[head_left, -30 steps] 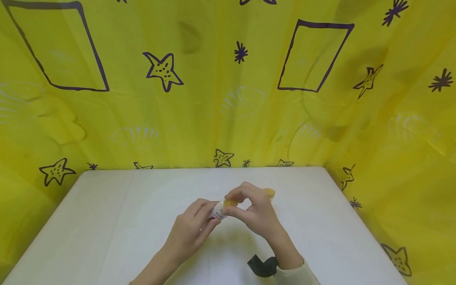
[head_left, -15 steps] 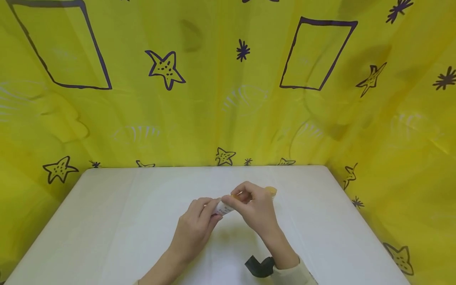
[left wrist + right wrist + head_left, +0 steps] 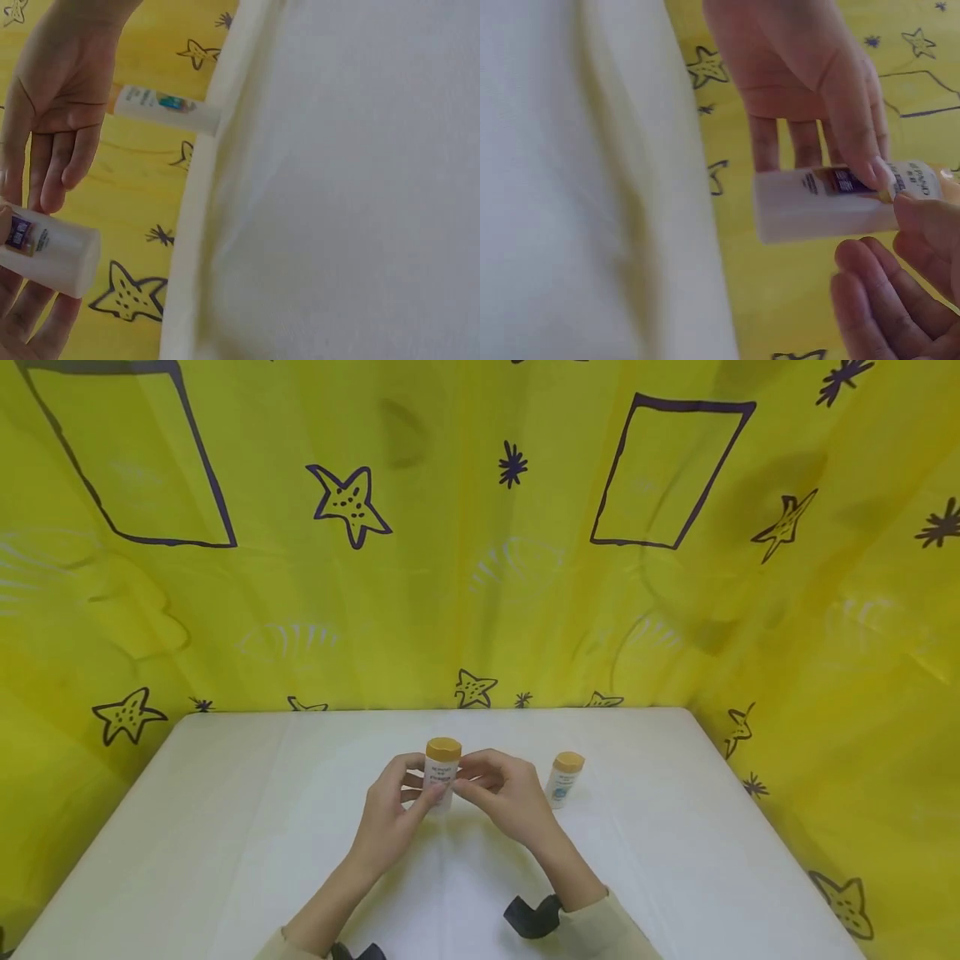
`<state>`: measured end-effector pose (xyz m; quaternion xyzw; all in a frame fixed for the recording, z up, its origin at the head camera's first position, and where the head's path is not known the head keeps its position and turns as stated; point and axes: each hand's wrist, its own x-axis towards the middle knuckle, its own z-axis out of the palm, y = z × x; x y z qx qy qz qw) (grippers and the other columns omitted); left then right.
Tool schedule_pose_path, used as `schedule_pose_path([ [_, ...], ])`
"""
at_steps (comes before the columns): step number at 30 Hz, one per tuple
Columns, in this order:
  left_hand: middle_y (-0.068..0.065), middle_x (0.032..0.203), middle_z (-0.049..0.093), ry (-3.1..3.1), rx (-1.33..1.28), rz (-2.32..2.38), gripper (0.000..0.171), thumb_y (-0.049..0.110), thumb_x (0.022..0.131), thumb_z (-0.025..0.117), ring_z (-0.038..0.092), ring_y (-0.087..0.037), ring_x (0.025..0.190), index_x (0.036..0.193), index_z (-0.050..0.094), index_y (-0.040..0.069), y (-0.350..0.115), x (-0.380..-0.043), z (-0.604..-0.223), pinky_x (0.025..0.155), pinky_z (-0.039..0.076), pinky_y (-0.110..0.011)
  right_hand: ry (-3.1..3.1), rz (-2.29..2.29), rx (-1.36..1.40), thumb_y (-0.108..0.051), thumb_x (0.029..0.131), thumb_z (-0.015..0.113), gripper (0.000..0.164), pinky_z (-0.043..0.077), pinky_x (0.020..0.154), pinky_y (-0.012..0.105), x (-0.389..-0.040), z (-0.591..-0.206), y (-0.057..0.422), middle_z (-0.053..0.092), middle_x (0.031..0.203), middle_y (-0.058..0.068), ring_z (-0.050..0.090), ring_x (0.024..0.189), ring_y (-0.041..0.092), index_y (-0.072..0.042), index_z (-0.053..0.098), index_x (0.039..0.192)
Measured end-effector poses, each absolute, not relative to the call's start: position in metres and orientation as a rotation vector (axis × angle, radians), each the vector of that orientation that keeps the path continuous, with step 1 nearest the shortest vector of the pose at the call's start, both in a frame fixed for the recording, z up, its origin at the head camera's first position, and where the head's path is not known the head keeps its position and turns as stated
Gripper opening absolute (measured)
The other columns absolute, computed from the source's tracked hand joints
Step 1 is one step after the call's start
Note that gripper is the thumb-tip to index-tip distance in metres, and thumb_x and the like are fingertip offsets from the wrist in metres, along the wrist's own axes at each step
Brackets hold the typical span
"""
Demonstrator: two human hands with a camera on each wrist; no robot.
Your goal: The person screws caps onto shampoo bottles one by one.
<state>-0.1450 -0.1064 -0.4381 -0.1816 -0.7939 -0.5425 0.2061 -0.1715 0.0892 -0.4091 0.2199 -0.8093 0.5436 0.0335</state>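
Note:
A white bottle (image 3: pixel 442 770) with a yellow cap and a printed label stands nearly upright at the middle of the table, its base apparently off the surface. My left hand (image 3: pixel 388 814) grips it from the left, thumb across the front and fingers behind. From the right, my right hand (image 3: pixel 510 793) pinches its side below the cap between thumb and index finger, while the other fingers curl loosely; both hands meet on the bottle (image 3: pixel 825 204) in the right wrist view. A similar capped white bottle (image 3: pixel 564 781) stands slightly tilted on the table to the right.
The white table (image 3: pixel 300 777) runs back to a yellow curtain (image 3: pixel 420 610) printed with dark stars and frames. Black wrist bands (image 3: pixel 532 917) jut out beneath the sleeves.
The bottle has swung from lying tilted between the hands to upright and shifted left, its cap now uncovered. My right hand has left the cap for the bottle's side, revealing the second bottle.

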Motion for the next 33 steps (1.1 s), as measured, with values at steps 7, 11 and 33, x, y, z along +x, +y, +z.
schedule_pose_path([
  [7,-0.008,0.115,0.065,-2.297,-0.46,-1.612,0.032,0.011,0.09,0.074,0.069,-0.022,0.095,0.117,0.059,0.009,-0.116,-0.16,-0.45,0.081,0.06,-0.036,-2.512,1.765,0.666,-0.019,0.09,0.075,0.021,0.059,0.064,0.026,-0.186,-0.429,0.075,0.074,0.099,0.009,0.073,0.079,0.03,-0.008,0.07,0.107],
  [11,-0.009,0.118,0.064,-2.358,-0.411,-1.658,0.033,0.011,0.089,0.074,0.068,-0.026,0.1,0.118,0.058,0.009,-0.123,-0.168,-0.458,0.085,0.059,-0.032,-2.548,1.759,0.638,-0.016,0.09,0.074,0.019,0.06,0.064,0.027,-0.192,-0.434,0.069,0.073,0.101,0.008,0.073,0.078,0.022,-0.008,0.069,0.107],
  [33,-0.014,0.135,0.058,-2.648,-0.383,-1.662,0.054,0.02,0.093,0.072,0.059,-0.037,0.122,0.14,0.045,0.012,-0.146,-0.168,-0.462,0.098,0.053,-0.046,-2.722,1.581,0.546,-0.024,0.091,0.074,0.035,0.059,0.076,0.027,-0.185,-0.441,0.068,0.071,0.114,0.003,0.07,0.095,0.014,-0.017,0.064,0.124],
])
